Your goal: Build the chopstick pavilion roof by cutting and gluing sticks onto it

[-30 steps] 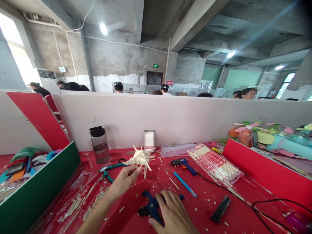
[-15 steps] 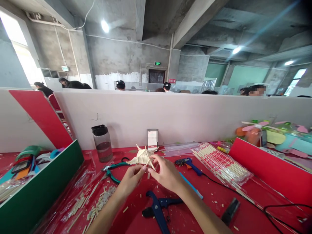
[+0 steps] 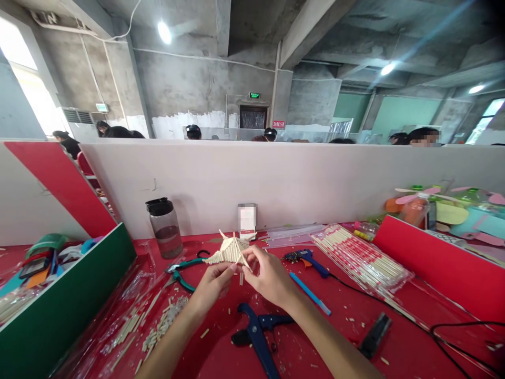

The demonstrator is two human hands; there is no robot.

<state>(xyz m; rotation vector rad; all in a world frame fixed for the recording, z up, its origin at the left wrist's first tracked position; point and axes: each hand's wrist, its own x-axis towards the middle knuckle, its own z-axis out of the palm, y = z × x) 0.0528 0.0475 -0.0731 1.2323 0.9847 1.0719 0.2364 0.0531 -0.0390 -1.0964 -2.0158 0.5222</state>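
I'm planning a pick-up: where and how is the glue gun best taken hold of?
The glue gun is probably best taken by its blue handle, from the near right: the handle slants that way, while the dark front end points left.

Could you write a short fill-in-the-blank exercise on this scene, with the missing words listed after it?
The left hand and right hand both grip a pale, ridged model of thin wooden ____.
The dark-blue and black hand cutter lies on a ____ tabletop.
The blue glue gun with an orange trigger lies to the ____ of the model.
The transparent cylindrical bottle has a ____ lid.
Missing words: sticks; red; right; black.
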